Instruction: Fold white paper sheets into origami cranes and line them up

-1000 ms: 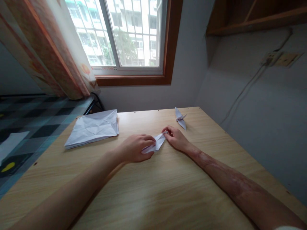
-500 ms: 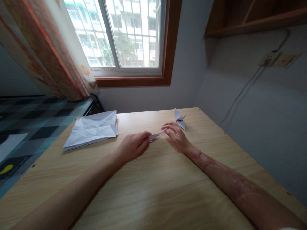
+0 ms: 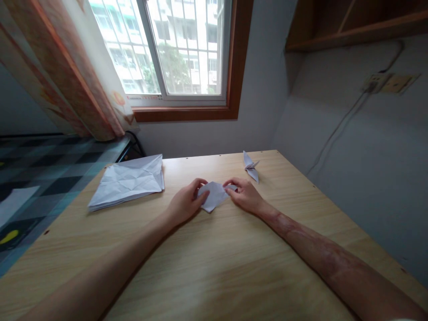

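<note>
A small folded sheet of white paper (image 3: 214, 194) is between my hands at the middle of the wooden table (image 3: 214, 267), its broad face showing and a corner pointing toward me. My left hand (image 3: 189, 199) pinches its left side, thumb on top and fingers behind. On the opposite side, my right hand (image 3: 245, 194) is closed on the paper's right corner. Just beyond the right hand lies a folded paper crane (image 3: 251, 167) with its wings spread.
A stack of creased white paper sheets (image 3: 130, 180) lies at the table's left. Behind the table are a window (image 3: 187, 53) and a curtain (image 3: 80, 67). A checked bed cover (image 3: 67, 154) adjoins the left edge. A power cord (image 3: 337, 125) hangs along the right wall.
The folded paper was seen nearly edge-on and now turns its broad face up toward me. My left hand has rotated, and my right hand has dropped slightly with fingers closer around the paper.
</note>
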`<state>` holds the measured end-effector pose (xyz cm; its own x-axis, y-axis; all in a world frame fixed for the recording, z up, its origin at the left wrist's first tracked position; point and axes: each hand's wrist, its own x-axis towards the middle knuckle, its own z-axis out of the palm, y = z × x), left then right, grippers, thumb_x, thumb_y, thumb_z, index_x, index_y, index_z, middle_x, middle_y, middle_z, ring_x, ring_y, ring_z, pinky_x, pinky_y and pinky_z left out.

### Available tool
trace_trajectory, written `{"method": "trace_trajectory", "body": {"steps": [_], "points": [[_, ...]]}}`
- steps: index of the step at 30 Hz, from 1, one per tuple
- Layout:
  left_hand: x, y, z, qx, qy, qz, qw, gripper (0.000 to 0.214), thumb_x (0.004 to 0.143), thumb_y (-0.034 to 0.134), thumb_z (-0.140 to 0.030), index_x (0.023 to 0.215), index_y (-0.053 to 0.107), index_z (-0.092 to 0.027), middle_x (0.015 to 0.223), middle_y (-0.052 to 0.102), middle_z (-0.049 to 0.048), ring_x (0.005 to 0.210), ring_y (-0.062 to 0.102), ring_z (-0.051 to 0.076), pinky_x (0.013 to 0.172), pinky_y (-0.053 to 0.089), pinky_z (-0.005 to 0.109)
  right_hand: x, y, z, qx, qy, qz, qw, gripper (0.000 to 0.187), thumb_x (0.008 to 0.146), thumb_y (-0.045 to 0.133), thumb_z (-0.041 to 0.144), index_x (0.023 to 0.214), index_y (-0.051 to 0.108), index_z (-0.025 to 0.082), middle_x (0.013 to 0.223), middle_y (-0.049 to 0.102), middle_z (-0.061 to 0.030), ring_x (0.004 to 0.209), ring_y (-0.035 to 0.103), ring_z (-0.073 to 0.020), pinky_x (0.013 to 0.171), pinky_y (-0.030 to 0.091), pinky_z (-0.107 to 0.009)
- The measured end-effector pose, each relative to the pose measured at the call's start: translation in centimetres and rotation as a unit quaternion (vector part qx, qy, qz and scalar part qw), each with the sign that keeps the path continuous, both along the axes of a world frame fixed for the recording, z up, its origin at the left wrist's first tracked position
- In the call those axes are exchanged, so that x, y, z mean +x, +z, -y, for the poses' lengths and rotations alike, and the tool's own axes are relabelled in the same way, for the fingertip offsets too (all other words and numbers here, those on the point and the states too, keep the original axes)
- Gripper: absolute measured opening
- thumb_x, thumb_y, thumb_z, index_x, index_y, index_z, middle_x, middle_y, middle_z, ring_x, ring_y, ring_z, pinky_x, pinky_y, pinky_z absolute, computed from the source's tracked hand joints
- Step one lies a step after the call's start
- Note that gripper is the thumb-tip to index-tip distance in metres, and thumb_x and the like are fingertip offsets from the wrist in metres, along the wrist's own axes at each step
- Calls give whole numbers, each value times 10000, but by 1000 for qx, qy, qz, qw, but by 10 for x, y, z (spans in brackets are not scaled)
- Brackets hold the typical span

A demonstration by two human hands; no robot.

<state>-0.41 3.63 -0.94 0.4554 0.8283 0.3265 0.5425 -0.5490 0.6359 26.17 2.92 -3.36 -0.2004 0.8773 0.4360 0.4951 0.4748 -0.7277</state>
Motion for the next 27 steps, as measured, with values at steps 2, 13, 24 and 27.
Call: {"method": "trace_trajectory", "body": {"steps": [2,13,24,27], "points": [[0,0,1,66,9,-48,997,289,1074,603,-448,1237,658,-216,1002,769,65,857,713,241,756,535,363,0,-2,-3,26,-3,52,998,114,928,755,145,994,805,223,881,766,-12,795,655,-195,791,486,-331],[-18,17,-3,87,-153,-30,984,606,999,758,-526,1504,590,-237,1583,615,180,1439,635,339,1202,531,494,3,-6,-7,61,-26,109,992,202,924,714,53,944,819,224,871,731,-40,909,647,-242,874,475,-383],[-16,7,-10,81,-183,-28,979,182,1056,668,-331,1159,781,-232,1332,752,117,1149,758,227,1005,614,364,0,0,2,126,-36,111,985,336,879,723,41,1136,780,249,1252,718,-99,1188,626,-316,1084,494,-495],[-16,8,-10,58,-187,-20,980,247,1091,617,-344,1041,822,-215,1317,756,133,1028,769,207,883,625,333,-3,5,8,123,46,125,983,293,922,689,51,1109,772,261,1134,758,-67,1119,661,-287,1039,512,-453]]}}
